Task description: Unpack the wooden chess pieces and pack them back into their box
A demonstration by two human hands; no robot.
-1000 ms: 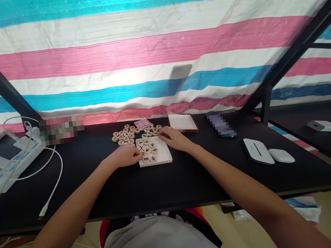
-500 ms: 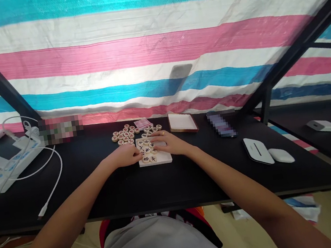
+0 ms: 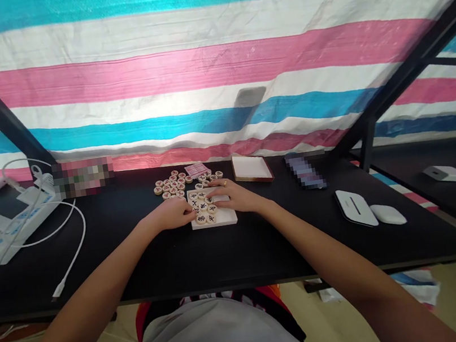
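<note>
A shallow white box lies on the black table, partly filled with round Chinese chess pieces bearing black characters. At its left side my left hand is closed, fingers curled by the wall and the tip of a digit over the rim against the pieces. My right hand, with a ring on one finger, reaches in from the right. Its fingers are spread and touch pieces in the box. Behind the box lie loose red-lettered pieces and several black-lettered ones.
A box lid lies open side up behind my right hand, and a pink printed packet sits by the loose pieces. Farther right are a blurred phone, a white flat device and a white case. A cabled power strip occupies the left.
The camera view has shifted very slightly. Both hands stay at the box, with only tiny finger movement among the pieces.
</note>
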